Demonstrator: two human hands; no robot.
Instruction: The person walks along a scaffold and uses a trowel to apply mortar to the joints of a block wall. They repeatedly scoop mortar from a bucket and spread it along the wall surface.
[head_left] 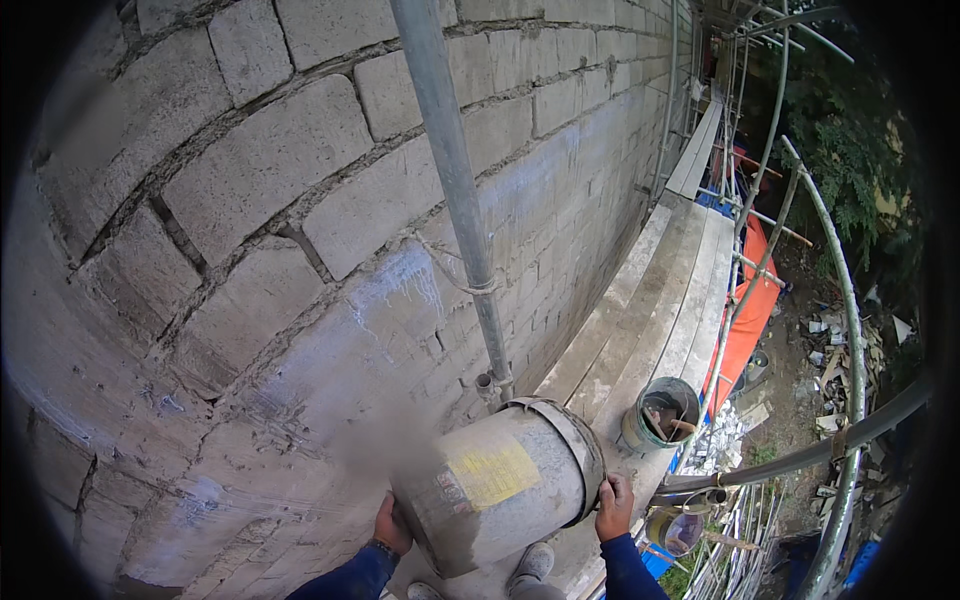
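Note:
A large grey bucket (535, 490), smeared with mortar and bearing a yellow label, lies tilted in front of me between both hands. My left hand (392, 526) is closed against its lower left end. At the other end, the fingers of my right hand (614, 506) curl round the thick rim. The bucket's mouth faces away, so its contents are hidden. Just beyond it on the planks stands a smaller bucket (632, 432) with tools or scraps inside. My shoes (535, 562) show beneath the large bucket.
A rough block wall (350, 190) rises on the left, with a metal scaffold pole (445, 150) before it. The plank walkway (640, 310) runs ahead. Bent scaffold rails (850, 300) line the right edge, above a drop with an orange sheet (745, 320) and rubble (840, 370).

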